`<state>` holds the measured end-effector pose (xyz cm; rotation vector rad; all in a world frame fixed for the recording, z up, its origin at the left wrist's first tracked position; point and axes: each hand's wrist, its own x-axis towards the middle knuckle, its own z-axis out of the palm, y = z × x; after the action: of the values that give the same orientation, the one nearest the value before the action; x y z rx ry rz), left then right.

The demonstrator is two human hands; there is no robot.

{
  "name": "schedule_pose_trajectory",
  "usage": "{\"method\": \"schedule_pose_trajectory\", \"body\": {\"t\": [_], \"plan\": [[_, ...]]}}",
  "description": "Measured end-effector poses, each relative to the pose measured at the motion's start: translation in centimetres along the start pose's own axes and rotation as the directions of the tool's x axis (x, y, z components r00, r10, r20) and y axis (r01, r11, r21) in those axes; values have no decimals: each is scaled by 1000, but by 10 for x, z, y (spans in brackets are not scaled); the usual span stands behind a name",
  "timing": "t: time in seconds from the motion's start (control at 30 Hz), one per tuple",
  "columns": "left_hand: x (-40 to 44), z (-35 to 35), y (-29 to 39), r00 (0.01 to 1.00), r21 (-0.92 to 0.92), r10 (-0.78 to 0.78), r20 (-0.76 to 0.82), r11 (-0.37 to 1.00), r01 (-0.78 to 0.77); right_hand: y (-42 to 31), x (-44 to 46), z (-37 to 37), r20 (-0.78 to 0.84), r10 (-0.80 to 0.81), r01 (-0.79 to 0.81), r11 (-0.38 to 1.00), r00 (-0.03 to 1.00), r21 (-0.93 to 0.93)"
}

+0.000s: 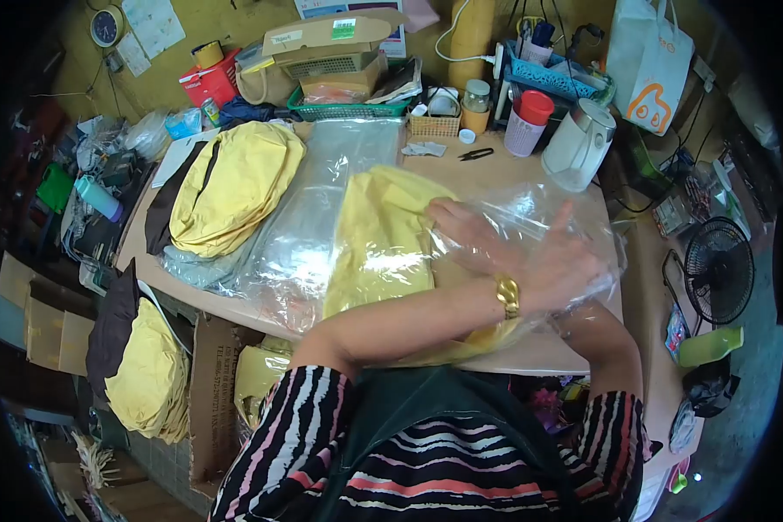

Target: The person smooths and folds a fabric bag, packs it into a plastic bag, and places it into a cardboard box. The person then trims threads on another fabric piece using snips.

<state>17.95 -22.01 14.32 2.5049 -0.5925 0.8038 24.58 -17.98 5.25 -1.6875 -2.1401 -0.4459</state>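
My forearms cross over the table. My left hand point(570, 261), with a gold watch at its wrist, is at the right, closed on the crumpled clear plastic bag point(535, 204); one finger points up. My right hand point(470, 233) reaches left beneath it, its fingers closed on the edge of the folded yellow cloth point(378, 235). Plastic film covers part of the cloth and of both hands. A stack of flat clear plastic bags point(300, 209) lies left of the cloth. Farther left is a pile of yellow fabric pieces point(239, 187) with dark brown parts.
Small black snips point(476, 154), a red-lidded jar point(528, 122) and a white kettle point(578, 143) stand or lie at the back. A green basket point(348, 110) holds boxes. Another yellow stack point(148, 374) is below left. A black fan point(719, 270) is at the right.
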Motion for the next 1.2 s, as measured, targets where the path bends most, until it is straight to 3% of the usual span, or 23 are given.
{"method": "schedule_pose_trajectory", "body": {"t": [0.03, 0.07, 0.13, 0.2, 0.23, 0.33, 0.37, 0.43, 0.47, 0.5, 0.53, 0.57, 0.6, 0.63, 0.67, 0.73, 0.77, 0.83, 0.97, 1.03, 1.13, 1.17, 1.2], "plan": [[2, -4, 8, 1000, 4, 9, -2, 1000, -9, -7, 14, -1, 150, 254, -242, 966, 956, -91], [2, -12, 17, 996, -15, -10, 87, 1000, 11, -15, 24, 1, 268, 497, -453, 866, 825, -211], [-8, -17, 26, 984, -28, -22, 176, 999, 27, -23, 27, 32, 285, 805, -732, 593, 521, -335], [-25, -20, 31, 1000, -33, -7, -26, 999, 6, -34, 35, 39, 300, 747, -599, 658, 593, -456], [-31, -24, 32, 998, -41, -11, 59, 999, 13, -40, 37, 42, 318, 714, -520, 683, 624, -513], [-42, -50, 55, 997, -152, 78, -19, 985, -80, -40, 44, 48, 378, 612, -261, 704, 694, -660], [-50, -58, 59, 995, -130, 98, -7, 987, -98, -32, 42, 50, 372, 618, -267, 699, 692, -663], [-75, -86, 53, 995, 5, -36, 94, 999, 36, -7, 30, 56, 162, 604, -488, 750, 780, -447], [-90, -104, 40, 976, 39, -154, 154, 988, 150, 2, 29, 56, 163, 606, -488, 749, 779, -449], [-108, -119, 22, 939, 81, -271, 210, 962, 260, 10, 30, 56, 375, 602, -507, 797, 705, -327], [-137, -119, 1, 915, 219, -392, 90, 904, 366, 17, 30, 59, 568, 548, -544, 816, 614, -199], [-162, -119, -13, 838, 285, -544, 38, 810, 513, 19, 24, 65, 564, 550, -547, 814, 616, -195], [-183, -108, -20, 840, 291, -541, 43, 811, 507, 21, 16, 75, 362, 446, -386, 894, 819, -227], [-207, -93, -22, 775, 429, -628, 70, 720, 545, 22, 12, 85, 152, 273, -219, 929, 950, -299], [-227, -80, -22, 697, 556, -713, 79, 612, 563, 25, 13, 94, 155, 271, -217, 930, 950, -296], [-254, -64, -27, 656, 548, -743, 133, 607, 576, 33, 20, 107, 30, 446, -442, 892, 894, -96], [-262, -60, -28, 616, 539, -766, 187, 604, 587, 30, 29, 98, 32, 444, -439, 893, 896, -93], [-268, -55, -28, 614, 528, -769, 176, 601, 601, 21, 50, 65, 346, 535, -588, 806, 771, 63], [-276, -52, -25, 622, 515, -762, 180, 611, 601, 28, 46, 92, 275, 441, -463, 886, 854, 17], [-275, -56, -24, 626, 517, -757, 190, 619, 591, 27, 44, 101, 178, 425, -414, 905, 888, -94], [-252, -88, -30, 601, 492, -750, 277, 648, 581, 29, 50, 106, 237, 440, -462, 886, 866, 44], [-241, -102, -44, 541, 441, -786, 301, 617, 652, 26, 55, 101, 257, 443, -477, 874, 859, 87], [-230, -114, -62, 478, 391, -815, 327, 577, 717, 13, 69, 74, 362, 458, -457, 884, 812, -95]]}}
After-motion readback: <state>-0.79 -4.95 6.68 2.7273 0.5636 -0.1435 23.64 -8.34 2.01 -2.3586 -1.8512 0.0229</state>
